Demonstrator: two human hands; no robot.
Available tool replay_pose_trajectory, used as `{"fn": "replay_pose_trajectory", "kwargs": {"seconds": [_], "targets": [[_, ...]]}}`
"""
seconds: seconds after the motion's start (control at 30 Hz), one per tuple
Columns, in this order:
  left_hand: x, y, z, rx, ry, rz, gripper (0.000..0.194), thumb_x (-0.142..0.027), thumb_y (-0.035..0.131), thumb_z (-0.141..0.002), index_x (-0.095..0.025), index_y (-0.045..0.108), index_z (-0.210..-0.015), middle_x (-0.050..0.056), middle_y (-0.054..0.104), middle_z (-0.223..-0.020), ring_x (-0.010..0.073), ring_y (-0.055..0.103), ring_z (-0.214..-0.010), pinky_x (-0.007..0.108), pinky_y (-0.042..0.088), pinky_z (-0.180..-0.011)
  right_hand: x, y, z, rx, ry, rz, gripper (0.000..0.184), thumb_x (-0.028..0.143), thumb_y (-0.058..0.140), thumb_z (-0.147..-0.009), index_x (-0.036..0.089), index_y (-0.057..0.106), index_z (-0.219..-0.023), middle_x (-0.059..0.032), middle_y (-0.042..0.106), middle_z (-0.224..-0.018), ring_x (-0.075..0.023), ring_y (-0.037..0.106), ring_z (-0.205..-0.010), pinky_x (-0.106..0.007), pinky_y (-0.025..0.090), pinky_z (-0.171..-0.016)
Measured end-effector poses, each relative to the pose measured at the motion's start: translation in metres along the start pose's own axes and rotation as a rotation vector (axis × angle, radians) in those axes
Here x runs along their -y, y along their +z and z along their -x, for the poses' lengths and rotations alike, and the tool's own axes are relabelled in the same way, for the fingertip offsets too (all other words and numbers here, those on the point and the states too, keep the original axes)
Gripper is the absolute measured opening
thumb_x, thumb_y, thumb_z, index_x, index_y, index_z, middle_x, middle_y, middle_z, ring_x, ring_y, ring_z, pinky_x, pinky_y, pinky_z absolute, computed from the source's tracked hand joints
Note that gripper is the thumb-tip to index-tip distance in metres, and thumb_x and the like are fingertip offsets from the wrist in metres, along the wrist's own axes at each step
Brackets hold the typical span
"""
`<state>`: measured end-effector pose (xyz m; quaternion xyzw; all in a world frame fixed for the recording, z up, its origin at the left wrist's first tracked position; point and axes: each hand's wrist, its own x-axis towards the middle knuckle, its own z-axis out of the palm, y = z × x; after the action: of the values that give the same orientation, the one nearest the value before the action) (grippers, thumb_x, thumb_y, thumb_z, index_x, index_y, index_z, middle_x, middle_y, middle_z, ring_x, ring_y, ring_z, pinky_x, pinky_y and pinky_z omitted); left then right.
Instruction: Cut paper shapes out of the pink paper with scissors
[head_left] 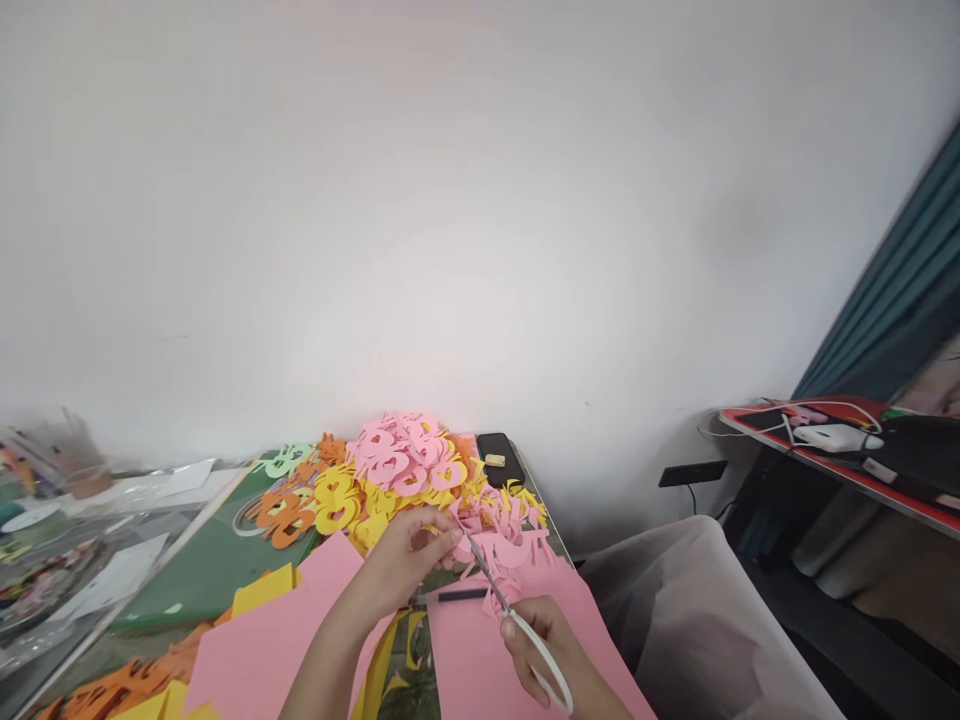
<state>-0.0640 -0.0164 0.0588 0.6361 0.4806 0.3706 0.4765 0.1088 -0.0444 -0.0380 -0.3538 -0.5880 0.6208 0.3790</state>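
Note:
My right hand grips a pair of scissors with white handles. Their blades point up and left toward the fingertips of my left hand. That hand is closed in a pinch, with a small pink paper piece at its fingertips; how much of the paper the fingers cover is hidden. Just beyond lie curled pink paper scraps. Beneath the scissors is a pink paper sheet, and another pink sheet lies left of my left forearm.
Pink cut-outs with heart-shaped holes are heaped by the wall, with yellow cut-outs and orange cut-outs beside them. A black phone lies behind the scraps. Left is a green board; right, a red-topped table.

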Motion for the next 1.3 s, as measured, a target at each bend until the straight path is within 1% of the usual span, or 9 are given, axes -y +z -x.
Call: {"fn": "replay_pose_trajectory", "kwargs": {"seconds": [0.23,0.47,0.6,0.7,0.83,0.93,1.0,1.13,1.3], "targets": [[0.004,-0.006,0.001,-0.064,-0.008,-0.093,0.026,-0.04,0.051,-0.071,-0.017,0.053,-0.061,-0.001,0.056,-0.054,0.0124,0.05,-0.052,0.023,0.037,-0.052,-0.011,0.002,-0.005,-0.008,-0.02,-0.062,0.05,0.062,0.044,-0.069,0.02,0.03,-0.047,0.0093,0.03,-0.026,-0.0015,0.02,-0.024,-0.019,0.009,-0.032],[0.004,-0.011,-0.002,-0.355,-0.044,-0.189,0.028,-0.045,0.057,-0.063,-0.017,0.056,-0.066,0.0,0.06,-0.059,0.016,0.055,-0.056,0.025,0.04,-0.053,-0.023,0.0,-0.013,-0.046,-0.042,-0.155,0.05,0.06,0.043,-0.071,0.019,0.031,-0.045,0.0075,0.034,-0.025,-0.0026,0.025,-0.019,-0.019,0.01,-0.029],[0.005,-0.013,-0.005,-0.449,0.068,-0.157,0.023,-0.039,0.058,-0.063,-0.017,0.058,-0.072,0.004,0.063,-0.078,0.0183,0.058,-0.073,0.027,0.044,-0.063,-0.025,0.001,-0.015,-0.06,-0.039,-0.165,0.049,0.06,0.044,-0.071,0.019,0.033,-0.045,0.0065,0.036,-0.024,-0.0026,0.024,-0.019,-0.019,0.011,-0.029],[0.008,-0.014,-0.007,-0.507,0.126,-0.097,0.019,-0.033,0.058,-0.063,-0.017,0.059,-0.074,0.006,0.062,-0.084,0.0183,0.058,-0.076,0.028,0.045,-0.067,-0.02,0.005,-0.012,-0.15,-0.056,-0.144,0.048,0.059,0.047,-0.07,0.019,0.035,-0.047,0.0066,0.037,-0.025,-0.0026,0.024,-0.021,-0.019,0.012,-0.031],[0.01,-0.01,-0.008,-0.5,0.043,0.044,0.023,-0.034,0.061,-0.061,-0.017,0.059,-0.076,0.002,0.062,-0.07,0.0169,0.059,-0.065,0.026,0.045,-0.058,-0.011,0.007,-0.01,-0.406,-0.136,-0.161,0.037,0.049,0.061,-0.064,0.017,0.043,-0.055,0.0053,0.045,-0.034,-0.0058,0.036,-0.031,-0.019,0.023,-0.035],[0.01,-0.005,-0.009,-0.458,0.019,0.112,0.023,-0.034,0.063,-0.06,-0.017,0.058,-0.076,-0.003,0.056,-0.053,0.0151,0.057,-0.058,0.025,0.044,-0.056,-0.011,0.004,-0.011,-0.524,-0.104,-0.289,0.037,0.051,0.058,-0.066,0.016,0.053,-0.075,0.0001,0.058,-0.052,-0.0044,0.033,-0.028,-0.02,0.017,-0.03],[0.011,-0.001,-0.01,-0.409,0.022,0.17,0.023,-0.033,0.065,-0.059,-0.017,0.057,-0.074,-0.004,0.054,-0.05,0.0131,0.056,-0.055,0.023,0.043,-0.055,-0.012,0.0,-0.011,-0.54,-0.058,-0.379,0.041,0.05,0.057,-0.067,0.017,0.054,-0.09,-0.0044,0.064,-0.071,-0.0012,0.027,-0.025,-0.02,0.012,-0.029],[0.01,0.002,-0.009,-0.36,-0.033,0.277,0.024,-0.032,0.067,-0.057,-0.016,0.056,-0.072,-0.004,0.057,-0.056,0.009,0.053,-0.05,0.02,0.041,-0.051,-0.014,-0.004,-0.011,-0.562,-0.061,-0.428,0.039,0.043,0.063,-0.065,0.017,0.055,-0.094,-0.0108,0.06,-0.101,0.0008,0.028,-0.028,-0.021,0.015,-0.03],[0.005,0.004,-0.006,-0.357,-0.086,0.281,0.028,-0.035,0.068,-0.056,-0.016,0.057,-0.074,-0.003,0.058,-0.06,0.0098,0.054,-0.053,0.022,0.044,-0.055,-0.018,0.0,-0.016,-0.511,-0.042,-0.472,0.044,0.042,0.064,-0.063,0.016,0.057,-0.098,-0.0107,0.058,-0.106,-0.0004,0.028,-0.03,-0.021,0.019,-0.031]]}}
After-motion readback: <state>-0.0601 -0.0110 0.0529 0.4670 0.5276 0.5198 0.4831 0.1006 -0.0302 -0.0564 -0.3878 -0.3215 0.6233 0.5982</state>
